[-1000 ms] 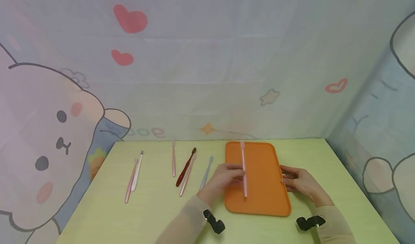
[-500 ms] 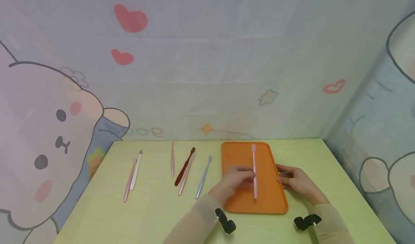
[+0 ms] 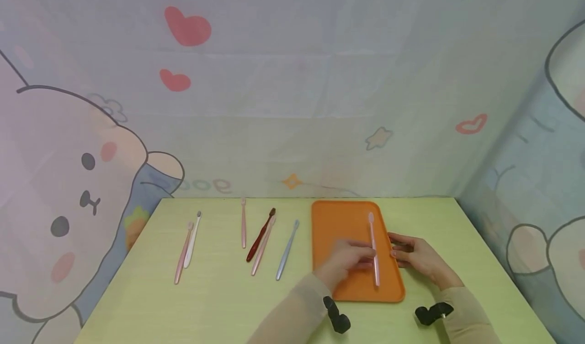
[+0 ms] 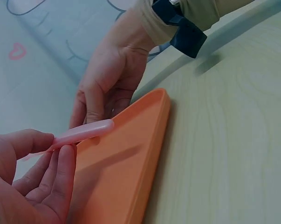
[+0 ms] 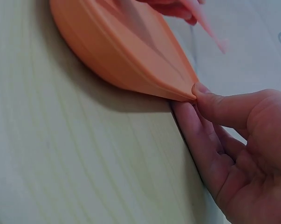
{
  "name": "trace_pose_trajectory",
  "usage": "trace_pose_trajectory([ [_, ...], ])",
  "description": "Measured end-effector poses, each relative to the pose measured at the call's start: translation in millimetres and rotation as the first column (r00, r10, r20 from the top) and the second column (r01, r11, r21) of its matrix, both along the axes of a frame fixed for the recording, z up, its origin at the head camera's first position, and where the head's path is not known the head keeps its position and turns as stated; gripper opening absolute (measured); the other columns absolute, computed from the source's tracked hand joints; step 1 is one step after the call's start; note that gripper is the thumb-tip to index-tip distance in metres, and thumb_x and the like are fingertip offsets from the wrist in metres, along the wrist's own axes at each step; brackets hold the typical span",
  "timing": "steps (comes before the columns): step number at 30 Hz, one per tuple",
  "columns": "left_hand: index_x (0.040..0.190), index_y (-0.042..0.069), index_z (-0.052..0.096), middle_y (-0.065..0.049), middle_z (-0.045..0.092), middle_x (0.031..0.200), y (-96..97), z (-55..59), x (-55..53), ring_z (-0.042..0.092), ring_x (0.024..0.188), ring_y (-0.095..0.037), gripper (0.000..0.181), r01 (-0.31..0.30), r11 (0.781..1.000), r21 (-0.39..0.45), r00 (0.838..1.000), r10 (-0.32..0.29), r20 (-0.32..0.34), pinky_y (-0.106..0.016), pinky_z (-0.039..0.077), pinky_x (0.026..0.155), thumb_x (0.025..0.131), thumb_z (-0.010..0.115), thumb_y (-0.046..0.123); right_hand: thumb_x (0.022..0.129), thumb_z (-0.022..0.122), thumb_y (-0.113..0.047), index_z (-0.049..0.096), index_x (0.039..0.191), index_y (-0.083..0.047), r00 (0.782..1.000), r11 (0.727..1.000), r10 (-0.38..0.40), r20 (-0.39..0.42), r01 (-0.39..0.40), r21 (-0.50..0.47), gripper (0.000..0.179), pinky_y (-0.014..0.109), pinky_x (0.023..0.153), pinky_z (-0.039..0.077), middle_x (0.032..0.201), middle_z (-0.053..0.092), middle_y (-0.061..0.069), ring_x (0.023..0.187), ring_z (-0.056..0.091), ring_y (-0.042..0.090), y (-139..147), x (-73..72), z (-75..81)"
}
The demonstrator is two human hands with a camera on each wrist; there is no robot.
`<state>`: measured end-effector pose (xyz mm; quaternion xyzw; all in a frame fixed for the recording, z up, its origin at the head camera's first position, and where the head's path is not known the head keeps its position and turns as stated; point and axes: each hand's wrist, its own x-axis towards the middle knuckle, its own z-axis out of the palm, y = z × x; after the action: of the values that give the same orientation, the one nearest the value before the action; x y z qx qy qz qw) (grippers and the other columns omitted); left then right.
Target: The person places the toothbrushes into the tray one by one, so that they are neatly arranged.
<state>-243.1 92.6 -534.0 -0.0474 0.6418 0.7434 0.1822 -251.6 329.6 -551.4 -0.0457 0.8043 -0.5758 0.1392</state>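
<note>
Over the orange tray point(image 3: 340, 222), my left hand point(image 3: 348, 259) pinches a pink toothbrush point(image 3: 376, 271) between thumb and fingers. The toothbrush points away from me, bristle end toward the back wall, and casts a shadow on the tray floor point(image 4: 103, 186). At the tray's right edge is my right hand point(image 3: 422, 258). In the right wrist view, its thumb point(image 5: 219, 105) lies on the rim and its fingers reach underneath, gripping the edge. The left wrist view shows the toothbrush handle point(image 4: 91, 131) apart from the tray surface.
Left of the tray lies a light blue toothbrush point(image 3: 287, 252). A dark red toothbrush point(image 3: 260, 236) lies against a pink one point(image 3: 261, 252), with another pink toothbrush point(image 3: 244, 227) behind. Farther left, a white toothbrush point(image 3: 192, 245) touches a pink one point(image 3: 182, 257). A patterned cloth wall borders the table.
My left hand has carried the pink toothbrush rightward across the tray, from its left half to near its right side. My right hand stays on the tray's edge.
</note>
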Motion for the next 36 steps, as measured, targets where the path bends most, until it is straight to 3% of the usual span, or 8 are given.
trace_pose_trajectory([
  [6, 0.1, -0.004, 0.081, -0.01, 0.076, 0.087, 18.4, 0.4, 2.6, 0.075, 0.075, -0.021, 0.012, -0.031, 0.999, -0.007, 1.0, 0.031, 0.001, -0.036, 0.066, 0.073, 0.088, 0.083, -0.001, 0.105, 0.067, -0.005, 0.041, 0.16, 0.006, 1.0, 1.0, -0.017, 0.026, 0.017, 0.009, 0.062, 0.035, 0.087, 0.064, 0.136, 0.063, 0.026, 0.114, 0.066, 0.023, -1, 0.0, 0.7],
  [20, 0.099, -0.007, 0.078, -0.01, 0.07, 0.087, 36.6, 14.9, 6.2, 0.077, 0.077, -0.025, 0.012, -0.111, 0.991, -0.076, 0.994, 0.111, 0.001, -0.037, 0.066, 0.075, 0.087, 0.082, -0.008, 0.106, 0.066, -0.003, 0.039, 0.161, 0.006, 0.999, 1.0, -0.021, 0.038, 0.021, 0.001, 0.062, 0.036, 0.087, 0.064, 0.137, 0.063, 0.027, 0.114, 0.067, 0.022, 0, 2.2, 3.2],
  [26, 0.097, -0.008, 0.078, -0.009, 0.07, 0.084, 37.6, 18.3, 8.0, 0.078, 0.076, -0.026, 0.011, -0.104, 0.988, -0.116, 0.994, 0.101, -0.03, -0.036, 0.066, 0.072, 0.086, 0.083, -0.009, 0.106, 0.065, -0.003, 0.04, 0.161, 0.005, 0.999, 1.0, -0.022, 0.035, 0.021, 0.016, 0.061, 0.036, 0.086, 0.064, 0.136, 0.064, 0.026, 0.115, 0.067, 0.022, -1, -0.1, 3.6],
  [36, 0.085, -0.004, 0.08, -0.006, 0.069, 0.074, 44.6, 6.8, 2.9, 0.075, 0.064, -0.022, 0.008, -0.104, 0.963, -0.248, 0.993, 0.084, -0.088, -0.032, 0.064, 0.061, 0.083, 0.086, -0.008, 0.105, 0.067, -0.004, 0.042, 0.16, 0.005, 0.999, 0.998, -0.028, 0.028, 0.026, 0.053, 0.061, 0.035, 0.085, 0.064, 0.133, 0.066, 0.024, 0.112, 0.067, 0.022, -1, 2.1, 5.7],
])
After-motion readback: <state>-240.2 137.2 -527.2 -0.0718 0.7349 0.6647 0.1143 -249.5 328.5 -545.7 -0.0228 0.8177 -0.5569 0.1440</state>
